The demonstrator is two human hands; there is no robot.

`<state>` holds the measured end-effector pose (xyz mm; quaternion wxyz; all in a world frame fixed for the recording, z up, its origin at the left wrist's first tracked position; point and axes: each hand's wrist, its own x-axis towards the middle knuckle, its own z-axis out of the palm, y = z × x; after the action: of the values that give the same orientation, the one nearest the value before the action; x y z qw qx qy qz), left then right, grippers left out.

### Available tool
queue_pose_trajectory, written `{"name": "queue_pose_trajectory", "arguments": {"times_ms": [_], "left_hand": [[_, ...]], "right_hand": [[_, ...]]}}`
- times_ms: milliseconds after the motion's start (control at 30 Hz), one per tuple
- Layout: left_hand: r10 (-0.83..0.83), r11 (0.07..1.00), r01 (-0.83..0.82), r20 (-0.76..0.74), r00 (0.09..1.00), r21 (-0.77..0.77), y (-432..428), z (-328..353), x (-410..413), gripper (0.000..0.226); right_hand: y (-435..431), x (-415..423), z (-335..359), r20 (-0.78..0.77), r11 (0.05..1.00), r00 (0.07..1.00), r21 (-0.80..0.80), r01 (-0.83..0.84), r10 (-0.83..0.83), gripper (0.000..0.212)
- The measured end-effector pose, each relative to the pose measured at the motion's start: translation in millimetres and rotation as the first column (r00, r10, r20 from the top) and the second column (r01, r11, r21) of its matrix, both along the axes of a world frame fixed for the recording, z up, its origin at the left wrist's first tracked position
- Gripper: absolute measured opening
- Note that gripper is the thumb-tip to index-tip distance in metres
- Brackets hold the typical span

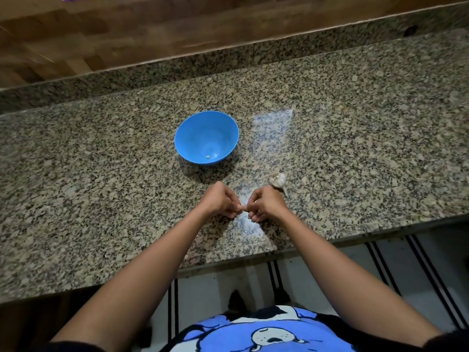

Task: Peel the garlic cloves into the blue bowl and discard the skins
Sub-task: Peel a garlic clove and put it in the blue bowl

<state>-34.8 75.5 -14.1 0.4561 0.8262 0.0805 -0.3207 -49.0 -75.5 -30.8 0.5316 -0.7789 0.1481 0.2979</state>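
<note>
1. Head view: the left hand (223, 201) and the right hand (264, 205) meet low over the speckled brown granite table (101, 174). Both have curled fingers pinching opposite ends of one small pale garlic clove (244, 207).
2. The round blue plastic bowl (206, 137) stands beyond the hands, well apart from them, with one tiny pale peeled piece (207, 156) lying at its bottom.
3. The whitish papery garlic bulb (278, 180) lies on the table just behind the right hand.
4. A pale translucent strip (269, 138) runs beneath the hands; it may be clear plastic sheet or only glare.
5. Handling, as a judgement: the clove is light, firm and small, and its skin is thin, dry and brittle. Pinching the two tips and working a nail under the skin should suit it, and once bare it may be slippery.
6. Room: the table's front edge lies close under the wrists, so loose skins could fall off there. The way forward to the bowl is open.
</note>
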Motion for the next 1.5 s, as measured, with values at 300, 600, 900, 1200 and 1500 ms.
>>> {"name": "queue_pose_trajectory", "arguments": {"times_ms": [300, 600, 900, 1200, 1500], "left_hand": [[-0.016, 0.982, -0.002, 0.096, 0.995, 0.188, -11, 0, -1, 0.004], [-0.033, 0.985, 0.002, 0.179, 0.983, 0.170, -8, -7, -14, 0.007], [0.372, 0.640, -0.535, -0.387, 0.844, -0.551, 3, 2, -32, 0.024], [0.390, 0.878, -0.345, 0.076, 0.918, -0.332, -7, -9, -37, 0.012], [0.382, 0.849, -0.319, 0.072, 0.921, -0.421, 5, -9, -37, 0.018]], "right_hand": [[3, 3, -4, 0.020, 0.999, 1.000, -0.046, 0.007, -0.006, 0.007], [-1, -10, -2, 0.095, 1.000, 0.995, 0.015, 0.027, -0.029, 0.005], [-4, -30, -13, 0.478, 0.997, 0.877, 0.082, 0.010, -0.048, 0.023], [-2, -31, -14, 0.684, 0.971, 0.710, -0.238, -0.002, 0.168, 0.019], [-4, -22, -12, 0.315, 0.955, 0.940, 0.293, 0.038, -0.134, 0.015]]}}
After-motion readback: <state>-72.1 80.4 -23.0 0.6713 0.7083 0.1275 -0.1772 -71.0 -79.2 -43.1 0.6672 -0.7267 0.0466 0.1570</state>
